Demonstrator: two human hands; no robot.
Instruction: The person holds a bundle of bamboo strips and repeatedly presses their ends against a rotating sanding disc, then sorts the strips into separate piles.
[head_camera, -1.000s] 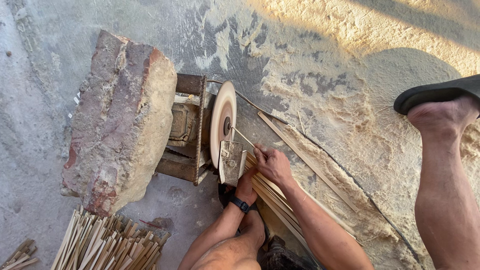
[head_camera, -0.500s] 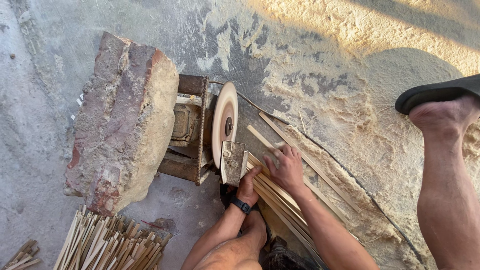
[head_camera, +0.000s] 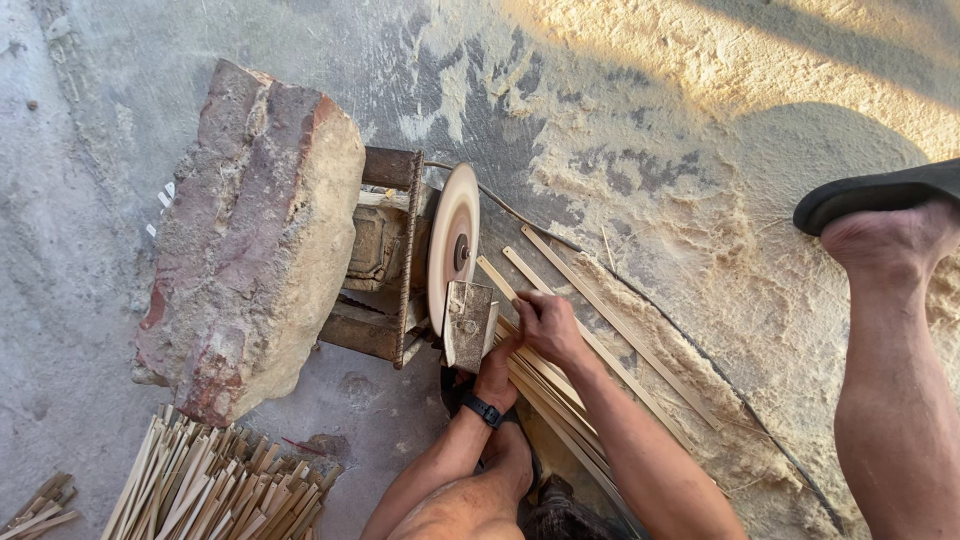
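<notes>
My right hand (head_camera: 547, 325) lies curled over the top end of a pile of thin bamboo strips (head_camera: 560, 395), fingers closed on one strip, just right of a small metal guide block (head_camera: 467, 325). Against the lower edge of that block rests my left hand (head_camera: 497, 372), which wears a dark wristband; its fingers are hidden. The block stands in front of a pale round sanding disc (head_camera: 452, 245) mounted on a rusty motor frame (head_camera: 378, 250).
A big reddish stone (head_camera: 255, 240) weighs down the frame on the left. A bundle of cut sticks (head_camera: 220, 490) lies at the lower left. Long loose strips (head_camera: 610, 310) and sawdust (head_camera: 720, 230) cover the ground on the right, beside a bare leg in a dark sandal (head_camera: 880, 195).
My right hand drew a thin strip back from the disc, went right over the pile, and now sits curled on the strips' top ends. The left hand stayed by the block.
</notes>
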